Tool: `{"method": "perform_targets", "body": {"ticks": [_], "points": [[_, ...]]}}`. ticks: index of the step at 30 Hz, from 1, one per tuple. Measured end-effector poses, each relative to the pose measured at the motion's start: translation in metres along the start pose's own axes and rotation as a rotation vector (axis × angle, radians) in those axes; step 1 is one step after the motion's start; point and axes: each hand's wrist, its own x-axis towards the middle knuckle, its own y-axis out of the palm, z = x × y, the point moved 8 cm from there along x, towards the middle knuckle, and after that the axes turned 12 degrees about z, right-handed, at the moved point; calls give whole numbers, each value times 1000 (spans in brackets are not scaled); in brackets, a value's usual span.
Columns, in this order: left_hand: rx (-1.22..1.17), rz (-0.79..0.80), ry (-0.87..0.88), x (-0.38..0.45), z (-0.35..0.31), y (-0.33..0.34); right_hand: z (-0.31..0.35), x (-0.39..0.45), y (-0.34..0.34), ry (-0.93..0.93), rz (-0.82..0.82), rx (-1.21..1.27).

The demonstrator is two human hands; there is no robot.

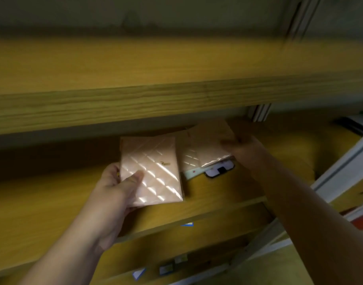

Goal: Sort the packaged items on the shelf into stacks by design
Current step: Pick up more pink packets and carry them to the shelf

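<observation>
— What is the left hand point(116, 188) doing?

— Its grip is closing on a pink quilted package point(150, 171): the thumb is pressing flat on the front face near the lower left corner, and the fingers are wrapping behind the left edge. The package is a flat rectangle in glossy clear wrap, with a diamond pattern catching the light and a small gold mark toward its right side. It is sitting tilted, just above the wooden shelf point(42, 204).

— And to the right of that grip?

— A second pink package point(205, 147) of the same quilted design is lying just beside the first, their edges nearly touching. The right hand point(241, 149) is clamping on its right edge, fingers curling over the top face; the blur is hiding the thumb.

— Anything beneath it?

— Under the right hand's grip, a pale green flat item point(190, 173) and a dark phone-case-like item point(219, 170) are poking out on the shelf, partly covered by the second package.

— The shelf itself?

— Yellowish wood grain, with another board point(135, 103) running above both hands.
</observation>
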Motion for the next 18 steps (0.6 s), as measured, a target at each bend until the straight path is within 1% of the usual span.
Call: {"method": "perform_targets", "body": {"ticks": [4, 9, 11, 16, 18], "points": [[-26, -45, 18, -9, 1, 19, -10, -26, -17, -80, -44, 231], [8, -33, 37, -26, 7, 61, -39, -85, -45, -109, -1, 548], [16, -33, 52, -36, 9, 85, -50, -115, -63, -165, 16, 680], [14, -22, 77, -66, 26, 164, -77, -183, -121, -228, 83, 822], [20, -2, 67, -76, 39, 200, -89, -204, -148, -241, 97, 831]]}}
